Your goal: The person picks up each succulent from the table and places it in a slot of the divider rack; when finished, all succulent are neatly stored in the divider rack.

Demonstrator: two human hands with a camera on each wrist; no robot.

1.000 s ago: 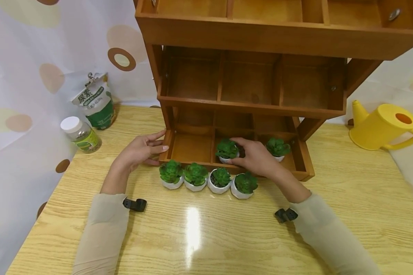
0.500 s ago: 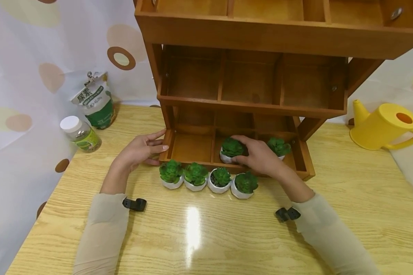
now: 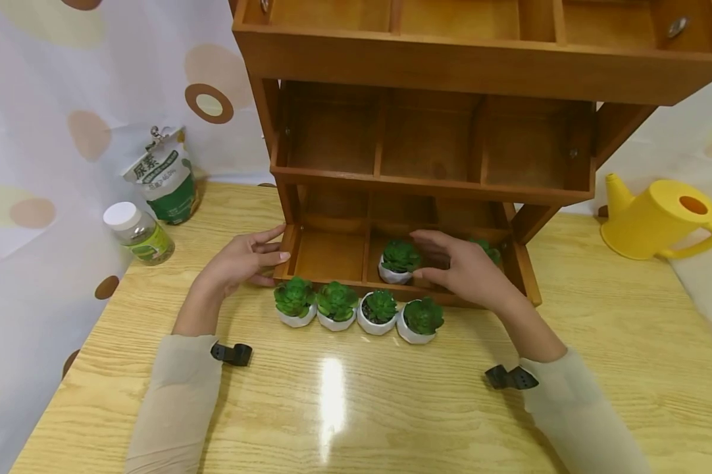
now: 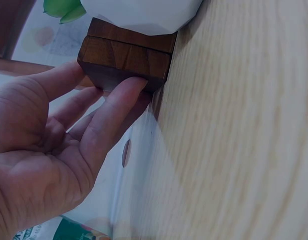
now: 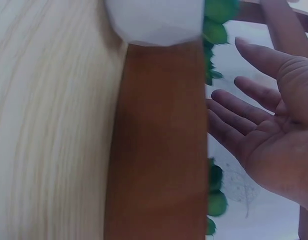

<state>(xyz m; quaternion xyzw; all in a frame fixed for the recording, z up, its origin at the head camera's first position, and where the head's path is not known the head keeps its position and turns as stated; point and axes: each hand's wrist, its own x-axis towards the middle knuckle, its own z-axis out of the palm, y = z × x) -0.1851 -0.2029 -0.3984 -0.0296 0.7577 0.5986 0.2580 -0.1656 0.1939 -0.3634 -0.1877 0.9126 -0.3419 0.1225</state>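
Note:
A small succulent in a white faceted pot (image 3: 396, 264) stands in the middle compartment of the wooden shelf's bottom tier. Just right of it is my right hand (image 3: 465, 270), thumb and fingers spread and holding nothing. The right wrist view shows that hand (image 5: 273, 117) with its palm bare above the brown front board (image 5: 158, 140). My left hand (image 3: 243, 260) rests its fingertips against the left end of the bottom tier; in the left wrist view they touch the dark wooden corner (image 4: 124, 57). A second succulent (image 3: 487, 250) in the right compartment is partly hidden behind my right hand.
Several potted succulents (image 3: 338, 304) line the table along the tier's front. Higher tiers of the shelf (image 3: 433, 187) overhang the bottom one. A lidded jar (image 3: 139, 234) and a green-white pouch (image 3: 169, 174) stand left, a yellow watering can (image 3: 658, 217) right.
The potted succulent has shifted slightly right within the middle compartment. My right hand has let go of it and drawn back to the right. The left hand has stayed put.

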